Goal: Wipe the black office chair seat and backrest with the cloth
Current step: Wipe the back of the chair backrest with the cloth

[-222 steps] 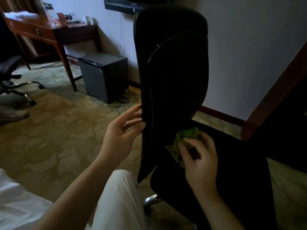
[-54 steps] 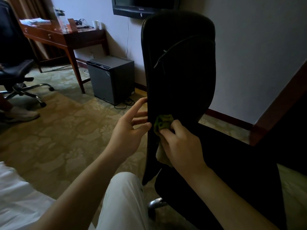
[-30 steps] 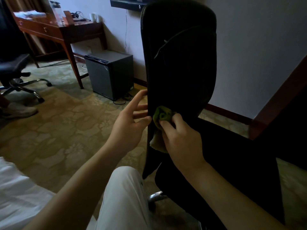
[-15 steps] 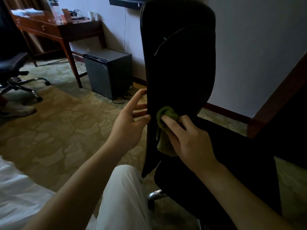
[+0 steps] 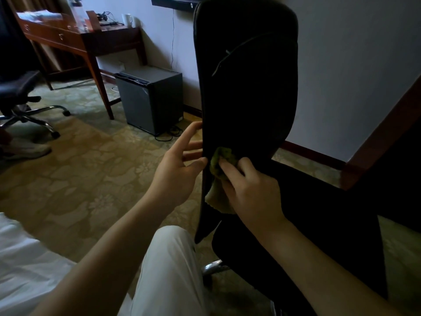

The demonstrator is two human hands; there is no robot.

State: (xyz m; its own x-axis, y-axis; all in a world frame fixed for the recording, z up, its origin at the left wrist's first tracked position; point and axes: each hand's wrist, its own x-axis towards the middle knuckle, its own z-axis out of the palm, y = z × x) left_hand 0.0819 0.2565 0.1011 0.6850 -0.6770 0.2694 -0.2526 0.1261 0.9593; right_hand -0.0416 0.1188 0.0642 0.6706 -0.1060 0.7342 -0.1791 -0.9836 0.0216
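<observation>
The person's left hand [image 5: 180,169] is spread, its straight fingers touching the side edge of the tall black padded chair backrest [image 5: 246,87]. Close by but not touching it, the right hand [image 5: 252,192] bunches a crumpled green cloth [image 5: 218,160] against the backrest's lower part, just above the black chair seat [image 5: 319,213]. A paler corner of the cloth hangs below the fingers.

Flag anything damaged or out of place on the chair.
Only a pale curved line across the upper backrest, kinked near one edge. Could be a seam or a split; too dark to tell. The cloth looks fine.
</observation>
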